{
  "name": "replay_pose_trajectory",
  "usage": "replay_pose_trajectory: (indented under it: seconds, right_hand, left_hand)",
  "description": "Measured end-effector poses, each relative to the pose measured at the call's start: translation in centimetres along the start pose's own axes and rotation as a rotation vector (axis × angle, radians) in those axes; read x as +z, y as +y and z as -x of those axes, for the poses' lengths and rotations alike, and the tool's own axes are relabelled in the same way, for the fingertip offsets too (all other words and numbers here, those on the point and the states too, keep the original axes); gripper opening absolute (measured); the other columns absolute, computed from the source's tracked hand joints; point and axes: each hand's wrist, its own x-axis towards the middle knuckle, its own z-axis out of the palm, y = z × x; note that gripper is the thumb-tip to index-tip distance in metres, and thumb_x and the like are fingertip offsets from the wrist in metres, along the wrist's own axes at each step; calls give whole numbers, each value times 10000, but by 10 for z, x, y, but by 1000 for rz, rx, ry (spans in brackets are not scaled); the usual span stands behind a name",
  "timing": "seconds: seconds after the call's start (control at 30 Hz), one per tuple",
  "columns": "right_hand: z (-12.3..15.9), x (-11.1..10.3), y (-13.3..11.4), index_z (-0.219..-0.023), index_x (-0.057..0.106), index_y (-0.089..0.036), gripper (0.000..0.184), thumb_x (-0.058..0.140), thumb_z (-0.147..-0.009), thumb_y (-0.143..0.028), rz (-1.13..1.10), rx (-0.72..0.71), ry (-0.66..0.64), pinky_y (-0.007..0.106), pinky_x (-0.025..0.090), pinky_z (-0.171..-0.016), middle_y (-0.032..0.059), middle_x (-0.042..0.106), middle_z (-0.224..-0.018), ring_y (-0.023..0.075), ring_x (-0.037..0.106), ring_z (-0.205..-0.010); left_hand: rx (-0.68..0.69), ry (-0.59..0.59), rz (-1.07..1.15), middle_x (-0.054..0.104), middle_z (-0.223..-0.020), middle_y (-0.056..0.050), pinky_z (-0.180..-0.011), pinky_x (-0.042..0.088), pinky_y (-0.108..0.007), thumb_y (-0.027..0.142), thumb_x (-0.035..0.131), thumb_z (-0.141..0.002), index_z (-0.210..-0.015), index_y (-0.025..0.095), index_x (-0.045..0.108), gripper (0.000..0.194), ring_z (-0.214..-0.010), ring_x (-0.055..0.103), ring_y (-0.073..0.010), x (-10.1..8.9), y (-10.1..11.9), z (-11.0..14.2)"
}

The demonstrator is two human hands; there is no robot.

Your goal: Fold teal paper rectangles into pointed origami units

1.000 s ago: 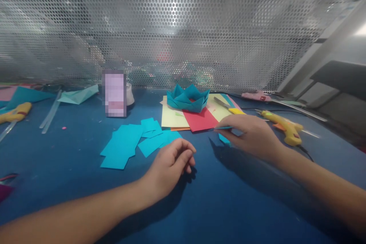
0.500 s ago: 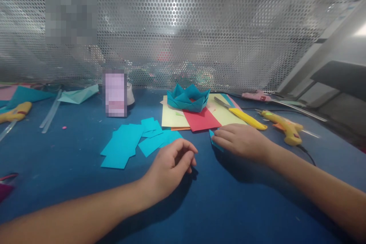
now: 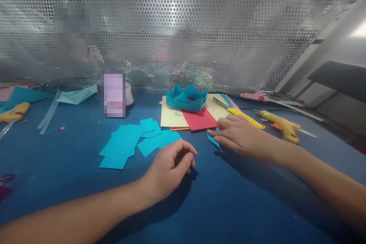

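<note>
My left hand (image 3: 170, 173) rests on the blue table with its fingers curled in and the thumb against them; nothing shows inside. To its left lie several loose pieces of bright blue paper (image 3: 121, 145), overlapping each other. My right hand (image 3: 238, 135) reaches over a small folded blue paper piece (image 3: 213, 140), its fingers stretched out and slightly apart, fingertips touching the paper. Part of that piece is hidden beneath the fingers. Beyond the hands, a blue folded-paper bowl shape with pointed tips (image 3: 187, 98) sits on coloured sheets.
Under the paper bowl are a red sheet (image 3: 200, 120) and pale yellow sheets (image 3: 173, 118). A yellow utility knife (image 3: 248, 118) lies by my right hand, blade out. Yellow glue guns (image 3: 281, 125) (image 3: 17, 113) lie at both sides. A blurred phone-like rectangle (image 3: 114, 93) stands at back left.
My right hand's fingers have lifted and spread over the folded blue paper, showing more of it. My left hand stays curled in place. The view has shifted slightly.
</note>
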Motion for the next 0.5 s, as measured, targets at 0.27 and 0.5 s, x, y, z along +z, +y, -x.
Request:
replay_pose_trajectory:
  seconds: [0.27,0.5]
  right_hand:
    - [1,4,-2,-1061,696,-264,216,606,-875,-328,145,22,5,300,268,-659,66,590,-828,204,470,-767]
    - [6,0,-4,-1075,694,-270,274,681,-822,-376,100,54,-12,302,263,-663,52,607,-836,210,492,-787]
  left_hand:
    - [90,-14,-133,595,-727,3,-590,436,-230,209,443,-908,-903,188,547,106,-630,550,-116,4,11,9]
    - [270,-139,-580,618,-883,-33,-773,455,-305,132,440,-897,-911,193,553,129,-841,576,-170,-8,25,28]
